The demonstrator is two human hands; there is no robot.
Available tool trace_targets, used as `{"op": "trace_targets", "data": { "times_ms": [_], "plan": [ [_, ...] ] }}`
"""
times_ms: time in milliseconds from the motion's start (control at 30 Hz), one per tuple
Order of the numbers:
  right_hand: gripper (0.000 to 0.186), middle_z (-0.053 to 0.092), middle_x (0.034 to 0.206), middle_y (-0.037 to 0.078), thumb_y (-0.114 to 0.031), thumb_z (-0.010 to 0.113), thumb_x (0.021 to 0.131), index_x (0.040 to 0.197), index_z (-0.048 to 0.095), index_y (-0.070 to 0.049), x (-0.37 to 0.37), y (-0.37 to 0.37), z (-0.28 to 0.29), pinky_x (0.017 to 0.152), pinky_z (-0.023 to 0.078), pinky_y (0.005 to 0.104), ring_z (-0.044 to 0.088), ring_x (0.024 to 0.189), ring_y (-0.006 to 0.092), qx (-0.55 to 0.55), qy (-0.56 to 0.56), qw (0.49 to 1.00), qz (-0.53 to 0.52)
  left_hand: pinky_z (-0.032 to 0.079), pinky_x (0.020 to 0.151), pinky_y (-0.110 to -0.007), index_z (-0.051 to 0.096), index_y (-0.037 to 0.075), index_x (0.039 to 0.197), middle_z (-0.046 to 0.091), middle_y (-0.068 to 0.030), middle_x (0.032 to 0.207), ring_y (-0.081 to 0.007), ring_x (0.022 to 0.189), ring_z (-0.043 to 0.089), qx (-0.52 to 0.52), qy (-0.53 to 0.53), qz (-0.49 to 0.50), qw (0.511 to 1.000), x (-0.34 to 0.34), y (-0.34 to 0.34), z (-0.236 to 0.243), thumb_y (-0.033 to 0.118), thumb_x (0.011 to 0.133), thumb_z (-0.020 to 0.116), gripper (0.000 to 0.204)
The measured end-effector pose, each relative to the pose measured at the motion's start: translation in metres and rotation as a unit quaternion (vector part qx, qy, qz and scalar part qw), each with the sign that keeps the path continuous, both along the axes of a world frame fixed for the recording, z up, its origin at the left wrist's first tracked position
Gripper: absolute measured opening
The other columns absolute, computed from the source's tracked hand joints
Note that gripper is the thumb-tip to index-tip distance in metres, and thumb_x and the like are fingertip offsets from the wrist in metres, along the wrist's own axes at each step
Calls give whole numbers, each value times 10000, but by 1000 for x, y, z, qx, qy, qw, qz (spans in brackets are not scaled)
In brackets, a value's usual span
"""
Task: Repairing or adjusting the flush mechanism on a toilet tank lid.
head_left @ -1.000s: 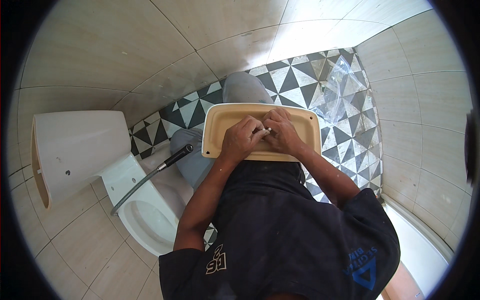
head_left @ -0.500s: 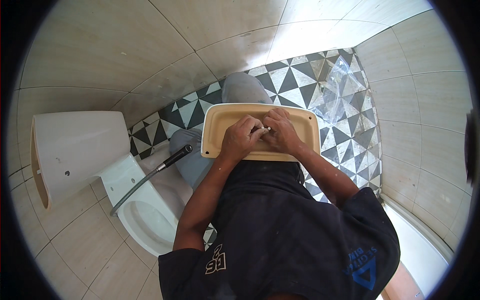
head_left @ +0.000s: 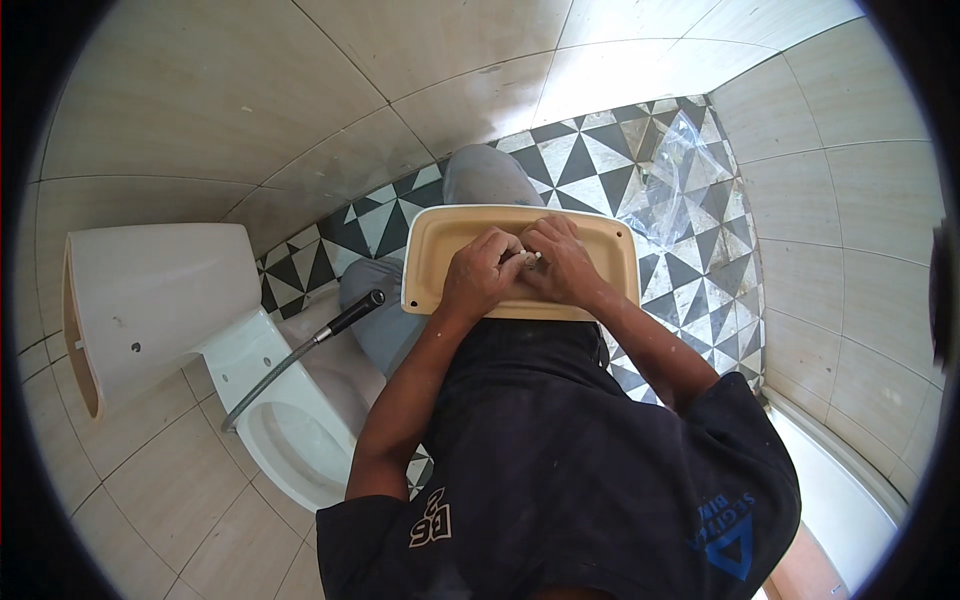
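Note:
Across my lap lies a toilet tank lid (head_left: 608, 262), its tan hollow underside facing up, with a white outer rim and small dark holes near two corners. Over its middle my left hand (head_left: 478, 272) is closed, thumb and fingers pinched together. My right hand (head_left: 562, 262) meets it there, its fingers curled in. Between the fingertips a small white piece (head_left: 538, 255) shows, held by both hands; most of it is covered, and its kind cannot be made out.
To my left stand a white toilet bowl (head_left: 300, 447) and its tank (head_left: 170, 285), open at one end. A spray hose (head_left: 270, 378) with a black handle (head_left: 355, 312) reaches over the bowl. Clear plastic bag (head_left: 680, 185) lies on the patterned floor tiles, by the tiled wall (head_left: 835, 190).
My fingers have shifted slightly around the small white piece, and less of it shows between them. The lid has barely moved.

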State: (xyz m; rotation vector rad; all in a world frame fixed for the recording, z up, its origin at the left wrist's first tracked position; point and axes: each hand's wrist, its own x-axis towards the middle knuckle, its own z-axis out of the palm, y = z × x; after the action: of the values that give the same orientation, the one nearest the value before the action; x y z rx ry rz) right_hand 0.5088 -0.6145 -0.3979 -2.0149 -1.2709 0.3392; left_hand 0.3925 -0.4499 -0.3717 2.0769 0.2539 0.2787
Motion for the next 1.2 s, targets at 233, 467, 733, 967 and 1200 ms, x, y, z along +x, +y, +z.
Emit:
{"op": "trace_targets", "data": {
  "times_ms": [233,467,733,967,1200],
  "plan": [
    [296,670,1111,104,-255,862,813,1018,735,-83,6,1,-5,1110,414,482,594,1184,338,-77,10,997,-3,548,717,-450,687,39,960,695,-135,903,-357,808,701,-16,16,5,1000,4,0,-2,136,907,828,179],
    [296,652,1078,112,-245,867,788,965,699,-77,10,-3,-5,1062,445,480,593,1132,347,44,14,999,21,562,713,-350,680,6,952,703,-99,883,-199,761,700,-55,31,7,998,5,1,-7,83,924,831,171],
    [319,632,1024,101,-283,868,798,969,693,-80,9,-1,-13,1055,448,486,595,1103,336,64,-17,997,26,547,666,-381,685,17,927,691,-115,857,-244,713,691,-61,36,11,997,6,0,-1,105,917,835,174],
    [310,626,1011,97,-273,860,800,985,692,-90,6,2,-11,1045,446,476,597,1090,328,44,-6,999,-15,552,665,-357,684,7,934,695,-110,852,-217,709,697,-53,42,15,998,7,0,-1,77,927,829,162],
    [264,632,1001,88,-261,831,809,919,664,-88,4,6,-8,1033,442,465,598,1081,317,28,-22,999,-7,565,704,-312,681,-3,948,716,-80,841,-136,754,694,-91,59,25,994,5,0,0,72,958,815,154]
  ]
}}
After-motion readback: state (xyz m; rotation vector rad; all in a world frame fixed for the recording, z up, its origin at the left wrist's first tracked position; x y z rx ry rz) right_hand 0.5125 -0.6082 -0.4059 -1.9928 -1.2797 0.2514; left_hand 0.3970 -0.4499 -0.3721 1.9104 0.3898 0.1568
